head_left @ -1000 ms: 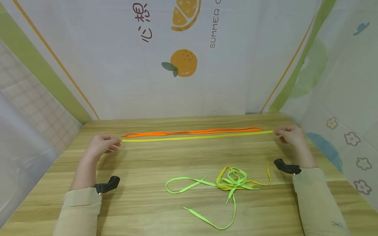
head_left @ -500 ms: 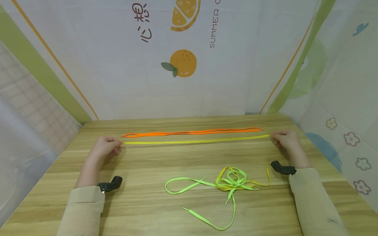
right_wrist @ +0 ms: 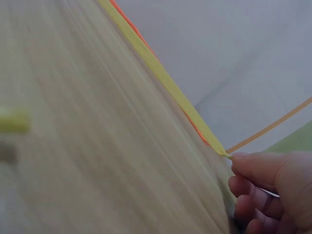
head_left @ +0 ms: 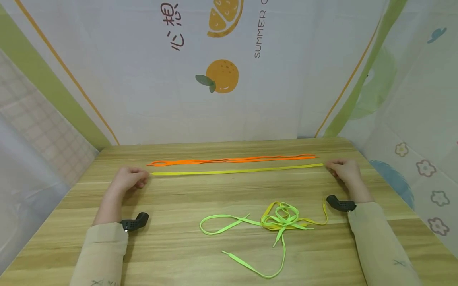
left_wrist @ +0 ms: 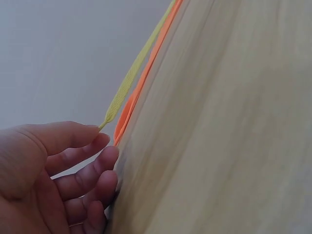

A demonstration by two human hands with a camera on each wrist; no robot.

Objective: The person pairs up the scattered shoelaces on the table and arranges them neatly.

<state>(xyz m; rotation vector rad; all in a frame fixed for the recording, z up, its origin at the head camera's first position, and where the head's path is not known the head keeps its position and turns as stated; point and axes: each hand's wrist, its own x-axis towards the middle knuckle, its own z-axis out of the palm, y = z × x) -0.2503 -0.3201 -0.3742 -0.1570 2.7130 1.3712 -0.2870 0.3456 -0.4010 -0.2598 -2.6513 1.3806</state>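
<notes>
A yellow shoelace (head_left: pixel 236 171) stretches nearly straight across the table between my two hands. My left hand (head_left: pixel 130 178) pinches its left end between thumb and forefinger; in the left wrist view the yellow lace (left_wrist: pixel 127 80) runs up from the fingertips. At the other end my right hand (head_left: pixel 345 171) pinches the tip, and the right wrist view shows the lace (right_wrist: pixel 161 73) narrowing into that pinch. Just behind lies an orange shoelace (head_left: pixel 232 160), folded into long strands roughly parallel to the yellow one.
Nearer the front, a bright green shoelace (head_left: pixel 222 216) lies loosely looped and tangled with another yellow shoelace (head_left: pixel 313 221). The wooden table (head_left: pixel 171 246) meets a printed cloth backdrop (head_left: pixel 143 99) at its far edge. A black wrist device (head_left: pixel 135 221) projects from the left cuff.
Both hands have moved slightly inward and toward the front, bringing the yellow shoelace a little away from the orange one. The orange and green laces have stayed put.
</notes>
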